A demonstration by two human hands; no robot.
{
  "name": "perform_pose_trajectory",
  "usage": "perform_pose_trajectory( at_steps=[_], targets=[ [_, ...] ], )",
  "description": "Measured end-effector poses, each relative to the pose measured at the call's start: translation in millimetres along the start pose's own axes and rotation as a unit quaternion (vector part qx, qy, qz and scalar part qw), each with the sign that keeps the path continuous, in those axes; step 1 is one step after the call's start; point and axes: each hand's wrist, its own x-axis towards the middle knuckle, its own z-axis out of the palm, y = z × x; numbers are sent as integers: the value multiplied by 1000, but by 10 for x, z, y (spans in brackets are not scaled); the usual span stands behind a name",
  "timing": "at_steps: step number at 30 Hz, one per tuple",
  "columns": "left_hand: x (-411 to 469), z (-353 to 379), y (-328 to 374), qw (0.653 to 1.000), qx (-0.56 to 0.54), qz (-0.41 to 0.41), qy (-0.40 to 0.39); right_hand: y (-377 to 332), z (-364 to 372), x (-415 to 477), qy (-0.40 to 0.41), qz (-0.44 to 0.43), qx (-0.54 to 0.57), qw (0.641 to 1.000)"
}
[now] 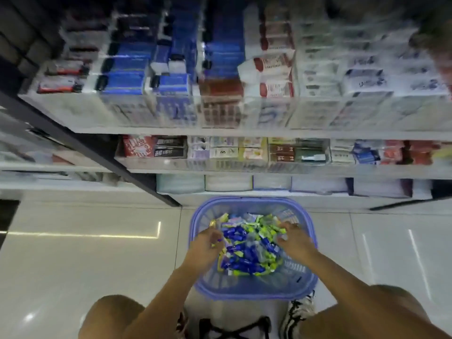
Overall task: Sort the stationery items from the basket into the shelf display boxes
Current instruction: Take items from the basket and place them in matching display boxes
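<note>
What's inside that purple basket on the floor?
The basket holds a loose heap of small blue and yellow-green packets. Their print is too blurred to read. The heap hides whatever lies beneath it.

We can't read any labels on the motion-blurred display boxes (pixel 171 99), and fingertips of the left hand (pixel 208 242) and right hand (pixel 294 241) are buried in the packets (pixel 242 255), so we can't tell either grip.

only a "3" reads, on a pale box (pixel 223 151) towards the left end of the middle shelf (pixel 244 168). white chinese characters on the black boxes (pixel 170 149) further left, too blurred to make out. other print smeared.
</note>
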Motion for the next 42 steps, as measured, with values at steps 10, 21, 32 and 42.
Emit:
perform_pose_trajectory(
  at_steps=[10,21,32,42],
  targets=[
    [1617,1099,-1627,985,159,-57,-18,972,1295,1484,-71,-33,-181,980],
    [2122,1420,-1885,971,170,-118,119,1108,1851,1686,44,42,-317,946],
    [1962,2034,-1394,903,414,112,-21,1317,1722,1780,92,50,-182,978],
    [2078,2249,-1608,850,485,203,17,1129,1560,2372,49,135,718,681]
  ],
)
